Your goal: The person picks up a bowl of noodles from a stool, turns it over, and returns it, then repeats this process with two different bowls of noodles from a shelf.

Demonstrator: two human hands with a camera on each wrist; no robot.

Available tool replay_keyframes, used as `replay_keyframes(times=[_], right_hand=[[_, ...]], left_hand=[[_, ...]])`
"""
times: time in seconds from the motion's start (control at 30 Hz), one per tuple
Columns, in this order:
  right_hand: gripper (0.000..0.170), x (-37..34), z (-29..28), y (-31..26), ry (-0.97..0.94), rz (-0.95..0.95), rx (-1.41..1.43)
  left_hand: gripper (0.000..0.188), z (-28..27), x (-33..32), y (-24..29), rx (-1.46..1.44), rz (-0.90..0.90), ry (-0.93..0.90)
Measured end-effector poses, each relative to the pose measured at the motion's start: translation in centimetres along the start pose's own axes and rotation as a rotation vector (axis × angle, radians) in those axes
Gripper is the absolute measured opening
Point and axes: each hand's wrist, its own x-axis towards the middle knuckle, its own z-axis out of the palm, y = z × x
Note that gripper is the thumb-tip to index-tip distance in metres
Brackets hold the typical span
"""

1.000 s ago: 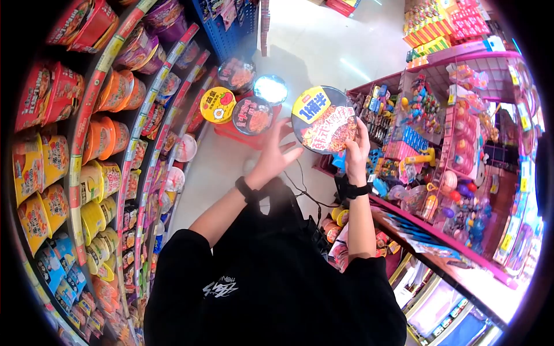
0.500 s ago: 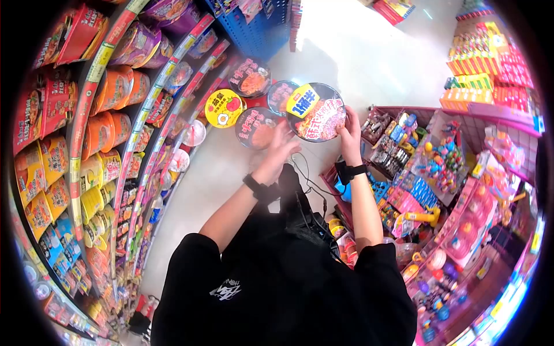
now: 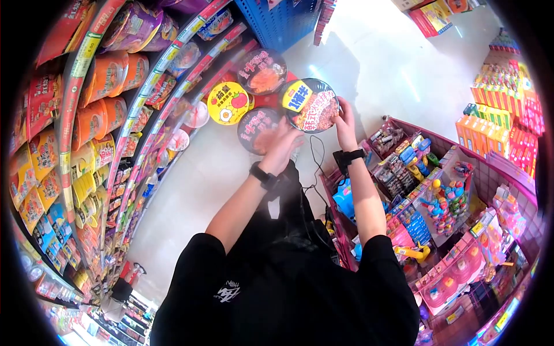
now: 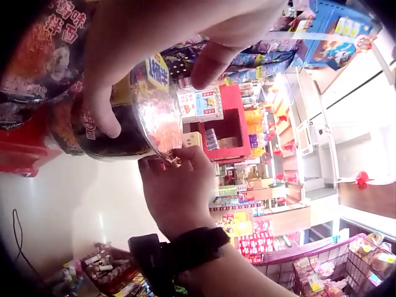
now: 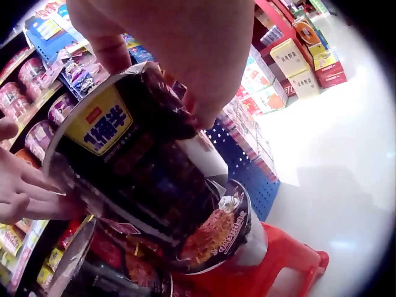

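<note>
A black noodle bucket (image 3: 311, 106) with a yellow label is pinched at its right rim by my right hand (image 3: 345, 126). My left hand (image 3: 280, 149), fingers extended, is at its lower left; in the right wrist view the left fingers (image 5: 43, 198) lie against the bucket (image 5: 142, 167). Below it there, a noodle tub (image 5: 216, 238) stands on a red stool (image 5: 294, 257); whether they touch I cannot tell. Beside the bucket are a yellow-lidded tub (image 3: 229, 104), a dark-lidded tub (image 3: 262, 71) and another dark-lidded tub (image 3: 258, 131), partly behind my left hand.
Shelves of noodle tubs (image 3: 107, 121) line the left side. A blue perforated panel (image 3: 277, 23) stands at the top. To the right is a pink wire rack (image 3: 456, 147) with toys and sweets, close to my right forearm. Dark cables (image 3: 314, 167) hang below the bucket.
The bucket has moved left and over the tubs, covering the one that showed glare earlier. Both hands have moved with it, and the head view has shifted.
</note>
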Motion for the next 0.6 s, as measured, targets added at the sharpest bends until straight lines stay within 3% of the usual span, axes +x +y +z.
replay_keyframes(times=[0.47, 0.6], right_hand=[[0.056, 2.2, 0.3, 2.5, -0.01, 0.083, 0.098], [0.054, 2.6, 0.2, 3.5, -0.047, 0.058, 0.081]], left_hand=[[0.056, 1.0, 4.1, -3.6, -0.338, 0.043, 0.176], [0.035, 0.9, 4.7, -4.7, -0.416, 0.071, 0.243]])
